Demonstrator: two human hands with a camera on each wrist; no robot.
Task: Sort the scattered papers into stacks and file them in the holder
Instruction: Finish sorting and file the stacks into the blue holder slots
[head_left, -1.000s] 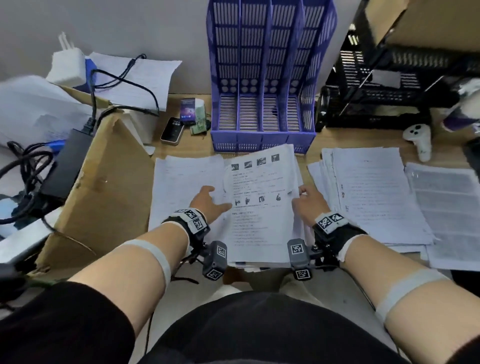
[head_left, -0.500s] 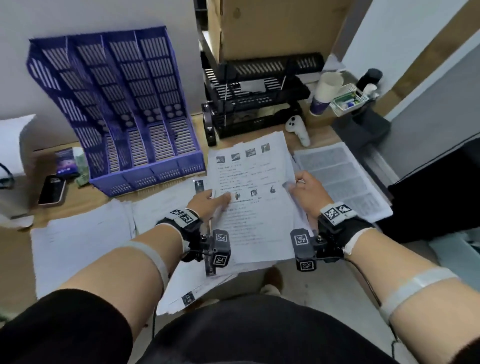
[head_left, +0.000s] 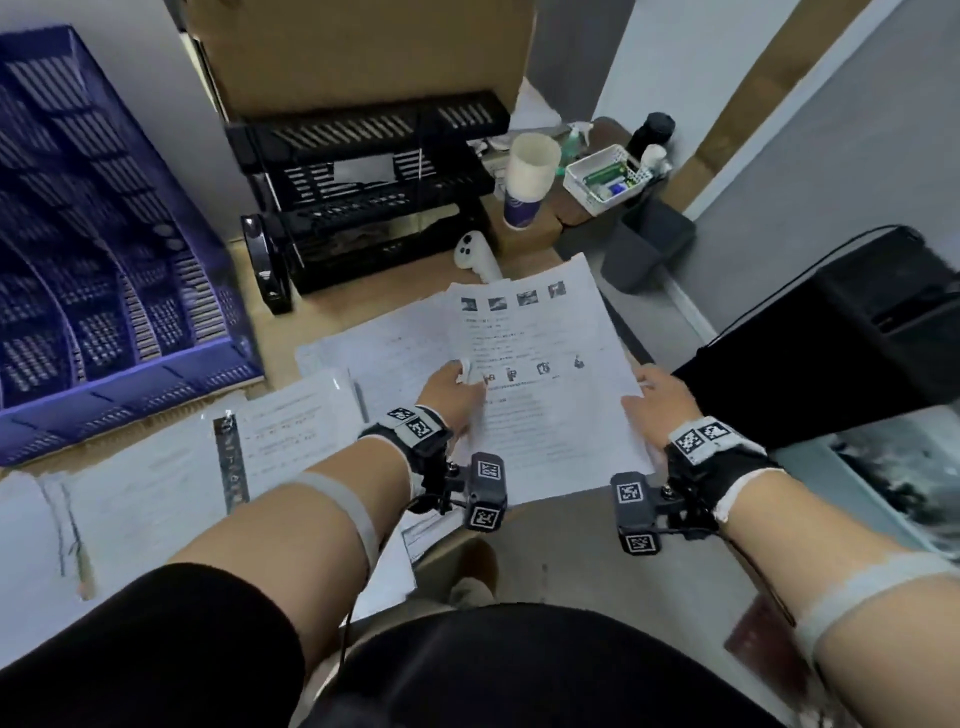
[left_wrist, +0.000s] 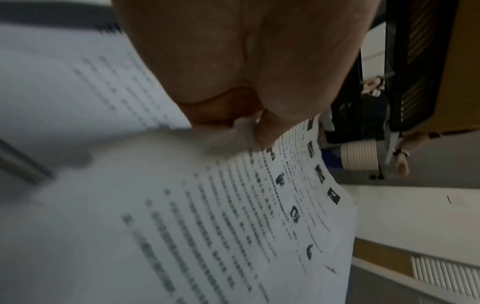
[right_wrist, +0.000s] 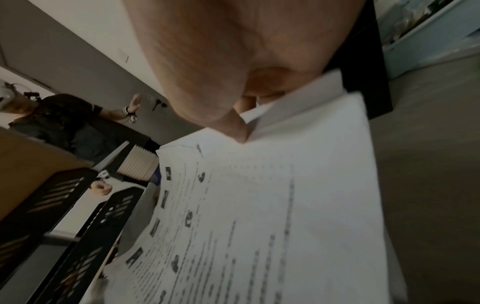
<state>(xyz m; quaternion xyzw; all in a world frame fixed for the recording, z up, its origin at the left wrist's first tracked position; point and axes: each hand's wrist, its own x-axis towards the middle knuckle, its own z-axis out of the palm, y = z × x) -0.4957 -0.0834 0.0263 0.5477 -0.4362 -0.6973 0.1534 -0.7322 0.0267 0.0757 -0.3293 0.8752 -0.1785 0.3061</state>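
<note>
The sheaf of papers (head_left: 540, 384) hangs between both hands: left hand (head_left: 452, 395) pinches its left edge, right hand (head_left: 657, 402) its right, above the desk (head_left: 363, 306).

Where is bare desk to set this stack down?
One narrow bare strip of desk, bordered by the blue holder, the black tray rack and the loose sheets. Nearer and leftward, papers cover it; the far right is crowded with a cup stack and white basket. The left hand and right hand grip the stack.
</note>
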